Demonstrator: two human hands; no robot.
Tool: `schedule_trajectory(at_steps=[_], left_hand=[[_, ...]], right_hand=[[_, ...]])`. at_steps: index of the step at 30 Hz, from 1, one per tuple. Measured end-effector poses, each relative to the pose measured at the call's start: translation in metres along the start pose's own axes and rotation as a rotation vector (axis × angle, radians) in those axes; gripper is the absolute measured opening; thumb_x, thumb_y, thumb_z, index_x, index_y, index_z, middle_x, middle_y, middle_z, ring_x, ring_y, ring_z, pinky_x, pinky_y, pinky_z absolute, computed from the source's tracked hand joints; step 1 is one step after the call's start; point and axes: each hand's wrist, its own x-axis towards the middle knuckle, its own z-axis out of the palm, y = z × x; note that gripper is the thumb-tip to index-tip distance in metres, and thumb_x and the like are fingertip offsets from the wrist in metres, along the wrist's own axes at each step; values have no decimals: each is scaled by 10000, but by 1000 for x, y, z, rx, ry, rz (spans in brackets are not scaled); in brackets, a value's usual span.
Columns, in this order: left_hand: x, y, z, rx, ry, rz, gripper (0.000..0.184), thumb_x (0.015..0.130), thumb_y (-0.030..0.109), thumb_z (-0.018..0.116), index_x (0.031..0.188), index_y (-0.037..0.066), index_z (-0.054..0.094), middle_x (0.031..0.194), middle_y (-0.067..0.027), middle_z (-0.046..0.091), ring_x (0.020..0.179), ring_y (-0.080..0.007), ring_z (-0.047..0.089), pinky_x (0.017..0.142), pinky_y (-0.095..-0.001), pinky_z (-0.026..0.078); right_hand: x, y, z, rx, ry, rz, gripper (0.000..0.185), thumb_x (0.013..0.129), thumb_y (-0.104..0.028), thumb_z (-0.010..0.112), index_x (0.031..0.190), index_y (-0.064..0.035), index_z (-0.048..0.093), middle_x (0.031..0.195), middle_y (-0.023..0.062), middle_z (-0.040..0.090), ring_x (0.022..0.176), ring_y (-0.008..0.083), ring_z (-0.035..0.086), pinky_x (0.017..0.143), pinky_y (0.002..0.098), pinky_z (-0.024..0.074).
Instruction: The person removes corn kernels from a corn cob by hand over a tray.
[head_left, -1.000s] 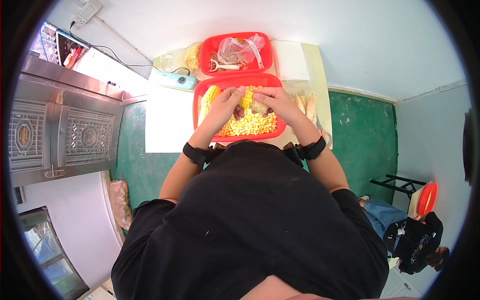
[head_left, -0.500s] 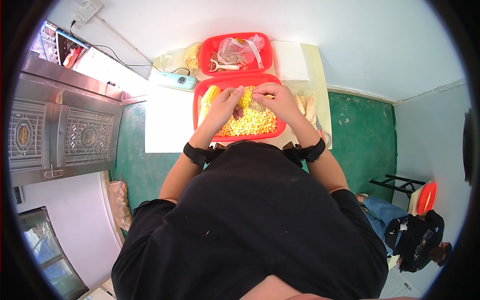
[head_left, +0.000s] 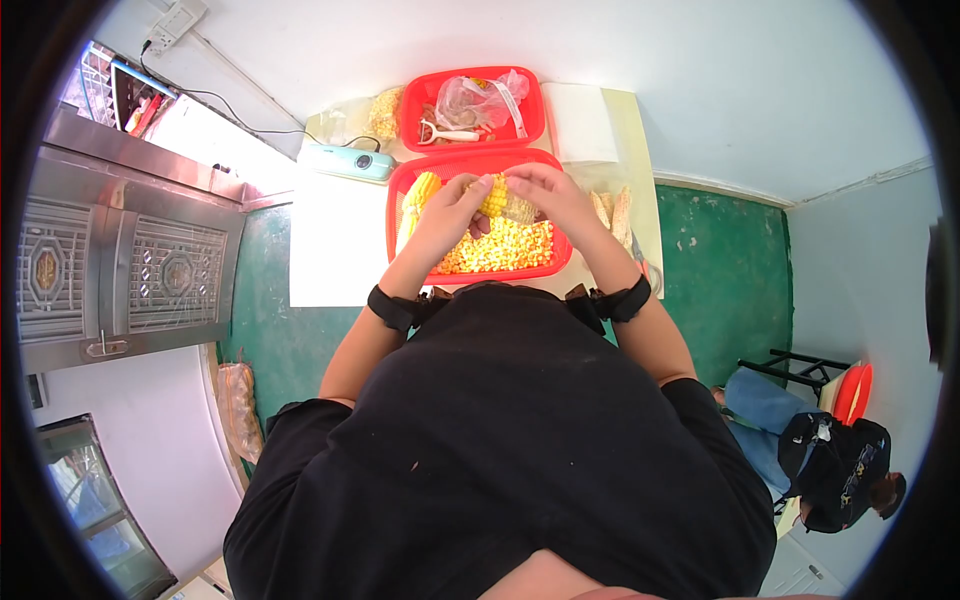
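Observation:
My left hand [head_left: 452,212] is wrapped round the left part of a corn cob [head_left: 495,200], which lies across the red basket. Yellow kernels cover its left part, while its right part is stripped pale. The fingers of my right hand [head_left: 560,198] are bent over the top of the same cob, near the edge of the remaining kernels; the exact contact is too small to make out. Many loose corn kernels [head_left: 505,250] lie below in the red basket [head_left: 392,222]. Another yellow corn cob [head_left: 423,190] leans at the basket's left side.
Behind stands a second red basket [head_left: 407,122] with a plastic bag [head_left: 468,100] and a white peeler [head_left: 455,134]. A mint-green device [head_left: 352,162] with a cable sits left. Bare cobs [head_left: 621,215] and scissors [head_left: 650,270] lie right. Another person [head_left: 835,465] is seated at the far right.
My right fingers have lifted and shifted slightly up over the cob, showing more of its stripped part. My left hand stays nearly still. The seated person has changed posture.

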Motion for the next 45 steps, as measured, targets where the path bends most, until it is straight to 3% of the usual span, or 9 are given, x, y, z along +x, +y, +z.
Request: schedule_trajectory(at_steps=[8,14,17,23,26,29,32,38,45], left_hand=[[-5,6,-1,-69,15,-21,464,986,445,495,1057,-8,571,749,-54,590,648,-117,597,581,-247,474],[-3,6,0,-52,2,-19,481,986,452,489,1070,-16,560,725,-60,588,610,-120,588,557,-247,469],[-1,4,-2,-64,21,-42,494,985,461,486,1072,-19,556,706,-63,586,594,-121,586,547,-246,466],[-2,5,-3,-42,-9,-53,486,987,452,486,1107,-16,543,788,-71,592,617,-126,592,558,-256,467],[0,4,-3,-32,-61,-84,486,986,450,491,1107,-18,544,797,-65,589,624,-121,594,556,-251,467],[0,2,-3,-33,-33,-40,472,989,435,495,1129,-14,544,791,-56,584,627,-118,594,567,-245,469],[2,1,-4,13,-51,-7,452,995,412,495,1164,-5,540,820,-59,585,645,-120,597,584,-240,472],[-1,6,0,-2,-65,39,405,1007,376,478,1162,7,539,878,-60,589,702,-118,598,612,-241,474],[-1,6,-2,-58,-71,35,381,1011,356,471,1156,9,533,867,-55,593,707,-115,598,628,-244,475]], right_hand=[[3,4,-4,-54,-235,-52,511,877,-296,700,1251,32,582,953,77,671,784,111,639,597,254,542],[4,9,-8,22,-246,-10,538,875,-292,702,1286,23,557,1008,96,682,897,131,657,611,248,540],[1,15,3,-260,-42,-357,501,874,-290,704,1262,5,586,1018,100,684,922,125,651,639,246,530],[1,5,-4,-160,-145,-138,388,895,-263,677,1183,-3,649,900,52,683,767,98,636,642,250,513],[10,18,-10,-108,-120,-197,351,929,-261,625,1171,-9,655,845,24,677,704,97,626,605,241,504],[9,17,-11,-90,-93,-146,347,947,-297,593,1144,-21,669,902,23,670,776,96,629,603,251,526],[6,9,-11,169,-105,39,361,956,-321,591,1176,-43,655,974,12,664,865,113,635,657,261,540],[2,1,-5,125,-177,64,377,945,-324,597,1196,-43,627,1059,46,657,930,126,634,642,297,577],[1,4,-10,320,-178,122,347,942,-272,602,1186,-25,625,1036,61,662,869,142,655,639,294,571]])
